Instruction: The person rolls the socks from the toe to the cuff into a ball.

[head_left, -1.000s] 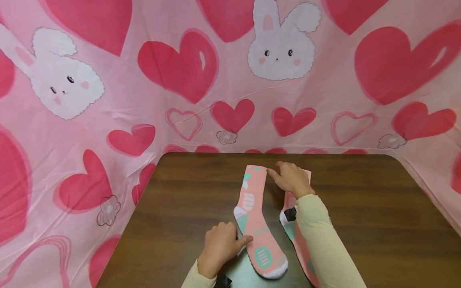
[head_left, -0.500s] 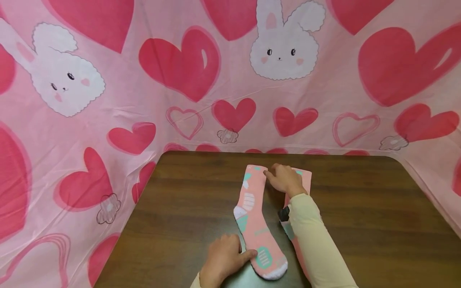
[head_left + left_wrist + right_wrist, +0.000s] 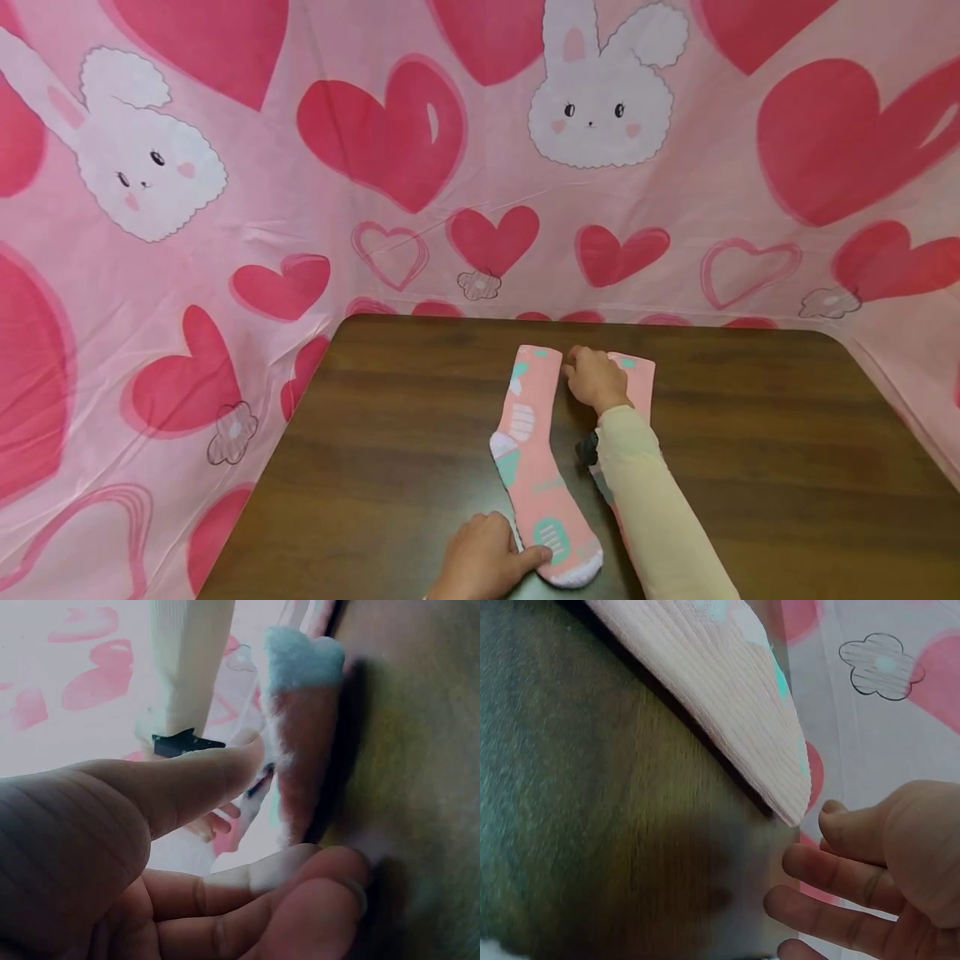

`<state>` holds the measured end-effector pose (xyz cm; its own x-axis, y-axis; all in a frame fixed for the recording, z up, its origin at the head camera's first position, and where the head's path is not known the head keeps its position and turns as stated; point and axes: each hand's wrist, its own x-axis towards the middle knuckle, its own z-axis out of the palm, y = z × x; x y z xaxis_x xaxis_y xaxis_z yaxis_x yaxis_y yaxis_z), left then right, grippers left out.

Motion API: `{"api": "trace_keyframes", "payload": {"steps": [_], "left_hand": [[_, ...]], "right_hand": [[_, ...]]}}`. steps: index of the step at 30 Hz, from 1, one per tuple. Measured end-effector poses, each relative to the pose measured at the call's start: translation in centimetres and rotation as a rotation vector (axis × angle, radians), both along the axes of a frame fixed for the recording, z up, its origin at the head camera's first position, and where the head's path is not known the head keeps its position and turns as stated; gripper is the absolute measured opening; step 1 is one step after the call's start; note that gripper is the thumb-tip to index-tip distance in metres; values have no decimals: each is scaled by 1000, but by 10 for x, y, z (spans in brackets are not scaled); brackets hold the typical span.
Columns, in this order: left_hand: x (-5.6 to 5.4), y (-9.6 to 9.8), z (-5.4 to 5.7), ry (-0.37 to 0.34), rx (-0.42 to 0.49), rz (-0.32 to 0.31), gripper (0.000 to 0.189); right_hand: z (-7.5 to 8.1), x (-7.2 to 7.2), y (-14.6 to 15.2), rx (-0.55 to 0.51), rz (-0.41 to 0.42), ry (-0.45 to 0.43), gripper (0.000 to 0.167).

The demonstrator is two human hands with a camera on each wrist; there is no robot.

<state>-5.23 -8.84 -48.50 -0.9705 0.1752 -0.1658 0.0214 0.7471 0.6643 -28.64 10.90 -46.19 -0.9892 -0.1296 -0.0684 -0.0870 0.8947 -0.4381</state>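
Note:
Two pink socks with white and mint patches lie flat on a table. The left sock [image 3: 528, 458] shows whole, its white toe towards me. Beside its foot, my left hand [image 3: 483, 560] has its thumb over the sole near the toe; in the left wrist view thumb and fingers stand apart near the fluffy sock edge. My right hand [image 3: 597, 379] is between the two cuffs, its fingertips just off the left sock's cuff [image 3: 712, 705], as the right wrist view shows. Beneath my right forearm, the right sock [image 3: 640, 387] is largely hidden.
The dark wooden table [image 3: 390, 433] has rounded far corners. Behind and beside it hangs a pink cloth [image 3: 420, 250] printed with hearts and white rabbits. A small black device [image 3: 587, 450] sits at my right wrist.
My left hand has slid down along the sock's foot towards the toe. My right hand has shifted slightly and drawn its fingertips off the left sock's cuff. Both socks stay in place.

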Motion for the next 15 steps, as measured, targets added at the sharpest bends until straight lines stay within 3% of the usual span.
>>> {"api": "trace_keyframes", "payload": {"steps": [7,15], "left_hand": [[2,7,-5,-37,55,6,52],[4,8,-7,-12,6,54,46]], "right_hand": [[-3,-7,-8,-16,-45,19,28],[-9,-19,-15,14,2,-46,22]]}}
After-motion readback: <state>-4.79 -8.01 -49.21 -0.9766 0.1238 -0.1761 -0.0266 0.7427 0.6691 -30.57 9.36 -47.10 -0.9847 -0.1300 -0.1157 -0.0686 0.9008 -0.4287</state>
